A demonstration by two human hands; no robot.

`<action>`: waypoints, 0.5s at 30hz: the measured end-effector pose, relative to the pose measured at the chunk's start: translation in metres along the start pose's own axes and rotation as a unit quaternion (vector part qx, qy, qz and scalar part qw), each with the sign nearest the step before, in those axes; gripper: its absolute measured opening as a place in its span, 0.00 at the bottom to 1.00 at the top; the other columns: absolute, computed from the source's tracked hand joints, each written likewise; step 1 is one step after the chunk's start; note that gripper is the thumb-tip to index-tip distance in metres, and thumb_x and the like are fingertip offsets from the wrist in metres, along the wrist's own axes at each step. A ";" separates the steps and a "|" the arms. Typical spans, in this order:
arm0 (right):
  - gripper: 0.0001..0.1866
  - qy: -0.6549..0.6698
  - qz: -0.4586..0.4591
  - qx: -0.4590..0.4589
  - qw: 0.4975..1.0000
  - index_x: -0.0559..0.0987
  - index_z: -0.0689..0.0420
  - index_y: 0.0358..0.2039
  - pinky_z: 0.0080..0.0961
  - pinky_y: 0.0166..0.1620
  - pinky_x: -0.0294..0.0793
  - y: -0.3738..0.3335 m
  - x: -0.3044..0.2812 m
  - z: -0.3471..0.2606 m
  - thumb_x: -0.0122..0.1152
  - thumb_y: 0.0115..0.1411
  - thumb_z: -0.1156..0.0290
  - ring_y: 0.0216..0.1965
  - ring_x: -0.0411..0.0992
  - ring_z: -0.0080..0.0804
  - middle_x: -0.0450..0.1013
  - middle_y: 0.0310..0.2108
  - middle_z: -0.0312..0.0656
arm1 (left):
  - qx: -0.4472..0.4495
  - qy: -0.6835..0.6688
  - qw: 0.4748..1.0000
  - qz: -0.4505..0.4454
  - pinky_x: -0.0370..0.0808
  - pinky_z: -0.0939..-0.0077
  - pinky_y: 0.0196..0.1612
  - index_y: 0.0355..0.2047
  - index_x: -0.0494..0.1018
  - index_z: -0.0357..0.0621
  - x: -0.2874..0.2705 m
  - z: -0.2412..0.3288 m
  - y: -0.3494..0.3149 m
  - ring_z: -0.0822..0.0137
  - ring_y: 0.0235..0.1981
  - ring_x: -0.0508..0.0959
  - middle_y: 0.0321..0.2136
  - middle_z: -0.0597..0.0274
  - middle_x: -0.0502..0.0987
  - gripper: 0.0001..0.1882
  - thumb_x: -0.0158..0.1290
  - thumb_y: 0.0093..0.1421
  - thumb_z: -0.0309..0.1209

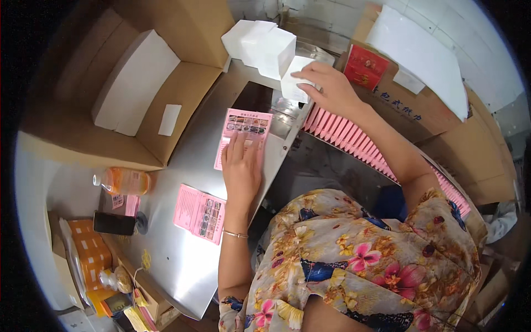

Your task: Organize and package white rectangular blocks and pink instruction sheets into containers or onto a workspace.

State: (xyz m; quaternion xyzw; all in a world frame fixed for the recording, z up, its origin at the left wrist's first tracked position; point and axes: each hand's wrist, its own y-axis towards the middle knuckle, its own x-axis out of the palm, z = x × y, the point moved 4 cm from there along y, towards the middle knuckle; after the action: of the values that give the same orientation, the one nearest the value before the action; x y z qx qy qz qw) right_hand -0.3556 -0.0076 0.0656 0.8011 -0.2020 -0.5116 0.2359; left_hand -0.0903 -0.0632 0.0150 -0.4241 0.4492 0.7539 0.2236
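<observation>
My left hand (241, 166) lies with fingers stretched over a pink printed packet (250, 117) with rows of small food pictures, on the metal table. Part of the packet is hidden under the hand. At the far right, my right hand (333, 87) reaches over a small stack of white folded paper (294, 91). Its thumb and fingers are bent but apart at the stack's top, with no sheet visibly lifted. More white paper stacks (260, 47) stand just left of it. Nearer to me, another pink printed packet (200, 213) lies on the table.
A row of pink packets (354, 141) stands packed along the right, beneath my right forearm. Behind it is a large carton (398, 108). An open cardboard box (193, 83) occupies the far left. An orange bottle (128, 181) and a black phone (114, 223) are on the left.
</observation>
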 end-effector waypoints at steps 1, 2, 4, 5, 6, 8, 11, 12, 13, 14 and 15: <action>0.15 -0.002 0.001 0.000 1.000 0.81 0.57 0.48 0.35 0.49 0.75 0.002 0.002 0.009 0.62 0.60 0.69 0.44 0.75 0.46 0.76 0.43 0.46 | 0.002 -0.001 1.000 0.001 0.64 0.50 0.61 0.51 0.77 0.44 0.007 0.001 -0.002 0.45 0.60 0.69 0.56 0.46 0.72 0.18 0.56 0.61 0.33; 0.16 -0.043 -0.014 -0.015 0.999 0.81 0.57 0.48 0.35 0.47 0.75 0.001 0.011 0.018 0.63 0.60 0.67 0.42 0.75 0.46 0.75 0.41 0.46 | -0.002 0.017 0.999 -0.049 0.57 0.45 0.64 0.57 0.73 0.48 0.015 0.003 -0.007 0.43 0.64 0.64 0.61 0.46 0.67 0.23 0.55 0.62 0.38; 0.19 -0.094 -0.041 -0.037 0.994 0.80 0.57 0.49 0.36 0.43 0.76 -0.007 0.026 0.033 0.63 0.60 0.62 0.40 0.75 0.45 0.75 0.39 0.46 | -0.019 0.039 0.991 -0.130 0.44 0.36 0.69 0.69 0.60 0.59 0.030 0.001 -0.013 0.40 0.70 0.52 0.70 0.46 0.55 0.36 0.52 0.62 0.50; 0.19 -0.095 -0.040 -0.038 0.994 0.80 0.57 0.49 0.36 0.43 0.76 -0.009 0.031 0.040 0.63 0.60 0.62 0.40 0.75 0.45 0.75 0.39 0.46 | -0.018 0.040 0.991 -0.128 0.44 0.36 0.69 0.69 0.60 0.59 0.031 0.001 -0.014 0.40 0.70 0.52 0.70 0.46 0.55 0.36 0.52 0.62 0.50; 0.18 -0.078 -0.036 -0.026 0.996 0.81 0.55 0.48 0.36 0.41 0.76 -0.009 0.034 0.042 0.62 0.61 0.61 0.38 0.75 0.44 0.75 0.37 0.44 | -0.027 0.045 0.990 -0.132 0.43 0.36 0.69 0.69 0.60 0.59 0.030 0.003 -0.015 0.40 0.70 0.52 0.69 0.44 0.55 0.35 0.53 0.62 0.49; 0.16 -0.061 -0.033 -0.017 0.997 0.82 0.52 0.47 0.37 0.38 0.76 -0.008 0.034 0.046 0.61 0.61 0.60 0.36 0.75 0.43 0.75 0.35 0.43 | -0.038 0.051 0.989 -0.134 0.43 0.36 0.69 0.69 0.61 0.60 0.030 0.006 -0.016 0.39 0.70 0.52 0.69 0.43 0.55 0.35 0.53 0.62 0.49; 0.15 -0.005 -0.043 -0.008 0.999 0.83 0.52 0.46 0.37 0.34 0.76 -0.005 0.032 0.045 0.60 0.61 0.62 0.31 0.75 0.43 0.75 0.31 0.43 | -0.044 0.051 0.991 -0.117 0.42 0.36 0.69 0.68 0.61 0.57 0.028 0.005 -0.016 0.38 0.70 0.51 0.69 0.40 0.54 0.36 0.52 0.62 0.50; 0.14 -0.009 -0.041 -0.013 0.999 0.83 0.51 0.46 0.37 0.33 0.76 -0.004 0.031 0.043 0.59 0.61 0.63 0.30 0.75 0.44 0.75 0.30 0.42 | -0.065 -0.014 0.993 -0.094 0.43 0.38 0.69 0.68 0.62 0.54 0.025 0.003 -0.015 0.38 0.71 0.50 0.69 0.40 0.53 0.35 0.52 0.62 0.48; 0.14 -0.014 -0.039 -0.019 0.999 0.83 0.51 0.46 0.37 0.32 0.75 -0.003 0.030 0.040 0.59 0.61 0.64 0.29 0.75 0.44 0.75 0.29 0.42 | -0.085 -0.078 0.991 -0.071 0.44 0.40 0.70 0.68 0.62 0.51 0.023 -0.001 -0.014 0.37 0.71 0.49 0.70 0.39 0.52 0.34 0.52 0.63 0.46; 0.14 -0.014 -0.040 -0.020 0.999 0.83 0.51 0.46 0.37 0.32 0.75 -0.003 0.029 0.036 0.59 0.61 0.64 0.29 0.75 0.44 0.75 0.29 0.42 | -0.086 -0.078 0.991 -0.071 0.44 0.40 0.70 0.68 0.62 0.51 0.023 -0.005 -0.013 0.37 0.71 0.49 0.70 0.39 0.52 0.34 0.52 0.63 0.46; 0.15 -0.025 -0.064 0.007 0.998 0.83 0.51 0.46 0.39 0.36 0.75 -0.002 0.028 0.029 0.59 0.60 0.66 0.32 0.75 0.44 0.75 0.30 0.43 | -0.069 -0.054 0.996 -0.008 0.48 0.41 0.68 0.66 0.64 0.48 0.017 -0.010 -0.012 0.38 0.69 0.53 0.68 0.40 0.56 0.31 0.52 0.63 0.42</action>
State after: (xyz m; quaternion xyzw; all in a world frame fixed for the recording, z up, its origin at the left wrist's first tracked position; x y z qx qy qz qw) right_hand -0.3715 -0.0268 0.0339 0.8009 -0.1598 -0.5443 0.1917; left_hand -0.0866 -0.0667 -0.0078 -0.4005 0.3799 0.8033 0.2235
